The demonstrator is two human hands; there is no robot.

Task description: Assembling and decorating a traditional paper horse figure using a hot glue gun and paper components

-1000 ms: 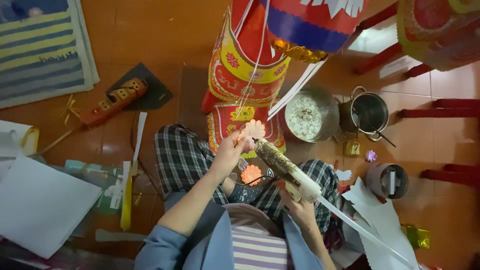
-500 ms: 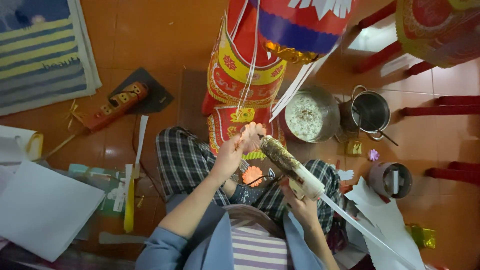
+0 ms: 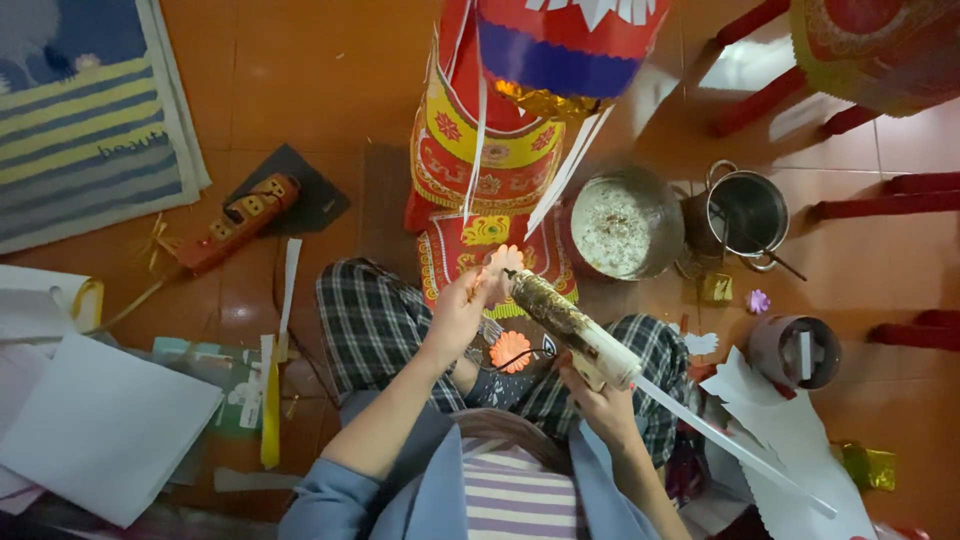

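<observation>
Hands [image 3: 470, 305], two, one roll [image 3: 572, 326]

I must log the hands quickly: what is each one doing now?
Left hand: closed, pinching the far tip of the patterned stick.
Right hand: closed around the stick's lower part, where a white paper strip trails off.

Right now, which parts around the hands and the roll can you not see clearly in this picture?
Head view only:
- Left hand: its fingertips blur at the roll tip; the grip is unclear.
- Right hand: its palm side is hidden under the roll.
- White strip: its start is hidden inside the roll.
- Lantern: cut off by the top edge.
- Bowl: its contents are too small to name.
</observation>
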